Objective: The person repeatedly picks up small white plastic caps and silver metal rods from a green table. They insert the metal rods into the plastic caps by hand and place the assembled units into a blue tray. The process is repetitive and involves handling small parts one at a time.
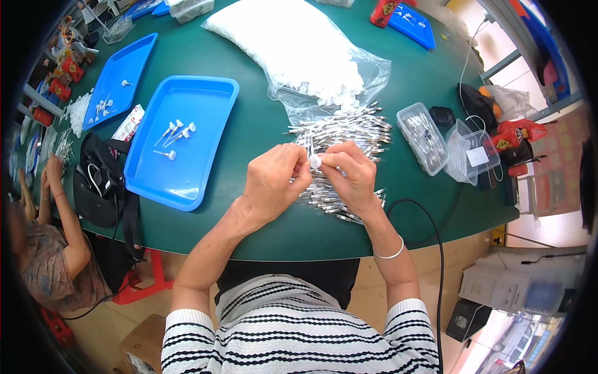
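Observation:
Both of my hands meet over a pile of thin metal rods (339,134) on the green table. A round white cap (315,161) sits between their fingertips, with a slim metal rod standing up from behind it. My left hand (274,181) is closed, thumb and forefinger pinched at the cap's left side. From the other side, my right hand (352,177) pinches the same piece, its thumb against the cap. Finer detail at the fingertips is too small to tell. Left of my hands, a blue tray (187,181) holds several rods with white caps.
A clear bag of white caps (280,37) spills open behind the pile. To the right stand a clear box of rods (423,138) and empty clear boxes (467,153). A black cable (430,218) crosses the front edge. At left are a black bag (99,181) and a co-worker's arms (68,218).

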`<state>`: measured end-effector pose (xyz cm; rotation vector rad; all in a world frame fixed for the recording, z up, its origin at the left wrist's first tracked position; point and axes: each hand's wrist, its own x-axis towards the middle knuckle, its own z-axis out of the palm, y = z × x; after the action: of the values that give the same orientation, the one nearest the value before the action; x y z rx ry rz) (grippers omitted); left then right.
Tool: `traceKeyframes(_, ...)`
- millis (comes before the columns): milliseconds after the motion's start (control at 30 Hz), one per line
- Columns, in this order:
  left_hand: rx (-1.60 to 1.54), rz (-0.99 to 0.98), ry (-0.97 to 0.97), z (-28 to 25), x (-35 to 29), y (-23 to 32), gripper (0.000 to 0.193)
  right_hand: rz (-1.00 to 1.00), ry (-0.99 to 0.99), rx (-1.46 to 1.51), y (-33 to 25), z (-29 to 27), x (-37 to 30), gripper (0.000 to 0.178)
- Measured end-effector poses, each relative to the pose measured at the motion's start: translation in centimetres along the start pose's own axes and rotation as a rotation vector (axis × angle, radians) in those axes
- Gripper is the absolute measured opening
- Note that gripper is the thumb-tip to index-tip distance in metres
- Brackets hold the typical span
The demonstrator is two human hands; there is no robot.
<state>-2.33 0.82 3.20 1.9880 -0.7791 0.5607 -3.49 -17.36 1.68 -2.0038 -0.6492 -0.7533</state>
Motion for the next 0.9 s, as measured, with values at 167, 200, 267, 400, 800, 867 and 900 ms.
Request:
traceKeyframes(167, 0.127, 0.093, 0.08, -0.2, 0.2, -0.3, 0.016, 0.022, -0.003, -0.03, 0.0, -0.3, 0.1, 0.02)
traceKeyframes(200, 0.152, 0.097, 0.11, -0.6, 0.4, -0.5, 0.015, 0.03, 0.015, -0.034, 0.3, -0.5, 0.0, 0.019)
traceKeyframes(267, -0.054, -0.147, 0.079, -1.7, 0.9, -0.5, 0.01, 0.068, 0.031, -0.014, 0.4, -0.6, 0.1, 0.019)
traceKeyframes(400, -0.311, -0.27, 0.046, -1.3, 0.8, 0.0, 0.006, 0.125, 0.039, 0.064, -0.2, -0.5, 0.3, 0.018)
traceKeyframes(800, -0.362, -0.362, -0.088, -1.0, 0.8, 0.1, 0.01, 0.102, -0.011, 0.094, 0.0, -0.3, 0.1, 0.018)
traceKeyframes(867, -0.313, -0.346, -0.09, -1.1, 0.7, 0.2, 0.01, 0.114, -0.021, 0.094, 0.0, -0.2, 0.1, 0.018)
traceKeyframes(900, -0.282, -0.339, -0.088, -1.3, 0.8, 0.3, 0.01, 0.125, -0.026, 0.092, 0.1, -0.1, 0.1, 0.018)
